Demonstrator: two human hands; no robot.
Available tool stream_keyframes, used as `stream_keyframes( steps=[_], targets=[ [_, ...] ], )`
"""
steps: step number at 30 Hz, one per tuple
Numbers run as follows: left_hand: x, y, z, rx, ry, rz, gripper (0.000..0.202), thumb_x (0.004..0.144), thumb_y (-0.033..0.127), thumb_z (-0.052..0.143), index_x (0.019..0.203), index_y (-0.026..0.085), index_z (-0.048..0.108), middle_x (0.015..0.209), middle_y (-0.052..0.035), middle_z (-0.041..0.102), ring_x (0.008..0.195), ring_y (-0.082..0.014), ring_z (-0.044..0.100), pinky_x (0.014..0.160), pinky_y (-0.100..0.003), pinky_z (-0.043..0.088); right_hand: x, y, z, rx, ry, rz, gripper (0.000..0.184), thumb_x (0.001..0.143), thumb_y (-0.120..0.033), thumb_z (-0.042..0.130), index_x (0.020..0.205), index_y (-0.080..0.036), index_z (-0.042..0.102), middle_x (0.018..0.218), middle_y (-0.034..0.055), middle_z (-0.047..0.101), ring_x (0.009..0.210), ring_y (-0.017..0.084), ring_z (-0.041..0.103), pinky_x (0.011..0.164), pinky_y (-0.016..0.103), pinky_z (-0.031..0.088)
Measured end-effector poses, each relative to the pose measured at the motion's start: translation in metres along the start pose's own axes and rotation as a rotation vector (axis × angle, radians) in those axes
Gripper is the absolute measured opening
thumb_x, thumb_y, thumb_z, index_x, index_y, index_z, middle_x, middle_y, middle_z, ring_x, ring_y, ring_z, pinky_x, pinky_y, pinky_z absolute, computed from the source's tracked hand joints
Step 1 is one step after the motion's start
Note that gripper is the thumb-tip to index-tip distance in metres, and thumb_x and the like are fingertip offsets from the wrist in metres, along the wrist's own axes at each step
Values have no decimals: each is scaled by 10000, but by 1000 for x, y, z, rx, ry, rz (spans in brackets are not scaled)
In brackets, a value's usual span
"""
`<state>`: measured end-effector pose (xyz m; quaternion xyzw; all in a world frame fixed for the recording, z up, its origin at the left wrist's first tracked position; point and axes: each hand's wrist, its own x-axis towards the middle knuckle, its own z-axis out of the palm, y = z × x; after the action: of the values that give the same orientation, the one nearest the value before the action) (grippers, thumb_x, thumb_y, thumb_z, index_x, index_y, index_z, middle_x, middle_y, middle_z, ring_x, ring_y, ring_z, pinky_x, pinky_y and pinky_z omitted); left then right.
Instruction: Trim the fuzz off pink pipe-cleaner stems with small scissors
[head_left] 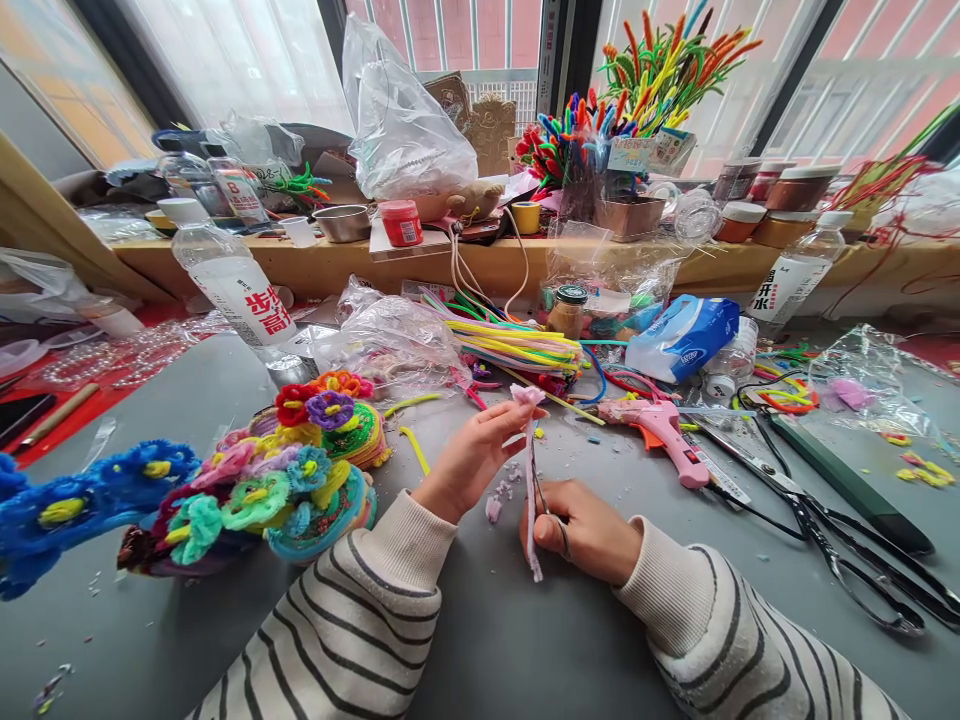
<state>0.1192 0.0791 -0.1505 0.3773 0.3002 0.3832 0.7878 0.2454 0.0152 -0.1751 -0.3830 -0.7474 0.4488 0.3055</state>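
My left hand (476, 455) is closed in a pinch on a pale pink pipe cleaner (532, 520), with a bunched end above the fingertips and the rest hanging down. My right hand (592, 530) grips small scissors (565, 545). Their narrow blades point up beside the hanging strand; whether they touch it I cannot tell. Pale fluffy clippings (493, 508) lie on the grey table (480, 660) by my left wrist. To the left sit colourful pipe cleaner flowers (255, 500), with blue ones (112, 490) farther out.
A pink glue gun (664, 430) and large black-handled scissors (832, 530) lie to the right. Behind my hands are a bundle of pipe cleaners (517, 345), a blue tissue pack (682, 335) and a small jar (568, 312). A bottle (232, 280) stands at left.
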Motion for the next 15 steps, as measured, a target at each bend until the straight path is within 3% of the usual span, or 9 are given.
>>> stream_keyframes(
  steps=[15],
  targets=[
    [1, 0, 0, -22, 6, 12, 92, 664, 242, 623, 701, 162, 595, 825, -1, 562, 731, -78, 462, 691, -205, 358, -1, 7, 4, 79, 106, 75, 649, 696, -674, 354, 419, -125, 562, 437, 14, 489, 435, 76, 433, 482, 205, 331]
  ],
)
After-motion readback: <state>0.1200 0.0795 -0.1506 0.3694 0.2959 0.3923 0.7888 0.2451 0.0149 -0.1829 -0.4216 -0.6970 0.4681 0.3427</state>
